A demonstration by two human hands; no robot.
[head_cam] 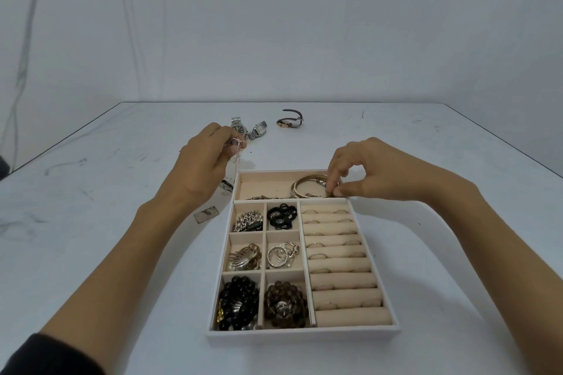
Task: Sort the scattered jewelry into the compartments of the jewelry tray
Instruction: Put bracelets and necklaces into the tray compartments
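Note:
The white jewelry tray [304, 332] with beige lining lies in front of me on the table. Its six small left compartments hold chains, black rings, silver pieces and bead bracelets; rings sit in the roll slots [335, 253] on the right. In the long far compartment lies a gold bangle [300, 184]. My right hand [365, 170] reaches into that compartment's right end and pinches a small metal piece beside the bangle. My left hand [204, 161] is raised left of the tray's far corner, pinching a thin pinkish chain [238, 151] that hangs down.
Two silver metal watches [248, 128] and a dark-strap watch [291, 120] lie on the white table [106, 237] beyond the tray. A small silvery rectangular tag [206, 214] and a small dark item [227, 185] lie left of the tray. A white wall stands behind.

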